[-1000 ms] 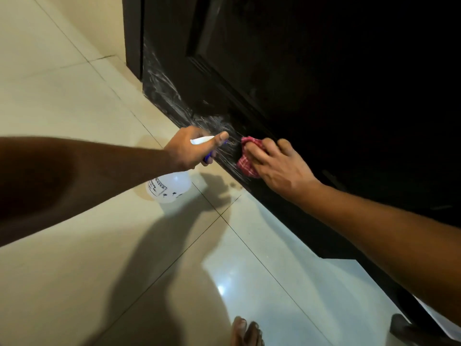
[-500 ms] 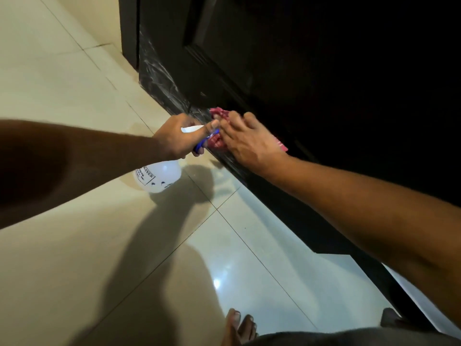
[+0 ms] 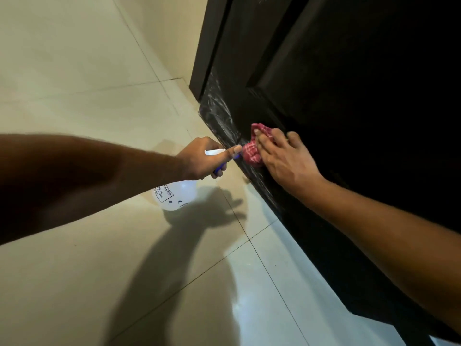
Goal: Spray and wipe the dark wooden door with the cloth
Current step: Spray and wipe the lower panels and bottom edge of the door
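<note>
The dark wooden door (image 3: pixel 349 101) fills the right side of the view, its bottom rail streaked with white wet marks. My right hand (image 3: pixel 282 158) presses a red checked cloth (image 3: pixel 252 152) flat against that bottom rail, fingers spread over it. My left hand (image 3: pixel 203 159) grips the neck of a white spray bottle (image 3: pixel 175 196) with a blue trigger, thumb pointing at the cloth. The bottle's round body hangs below my left hand, just above the floor.
Glossy cream floor tiles (image 3: pixel 124 258) stretch left and below, carrying the shadows of my arms. The dark door frame (image 3: pixel 207 46) stands at the door's far edge against a cream wall (image 3: pixel 162 28).
My right hand has slid the cloth along the bottom rail and up a little. My view has swung, so more of the door and wall show. The left hand keeps its grip on the bottle.
</note>
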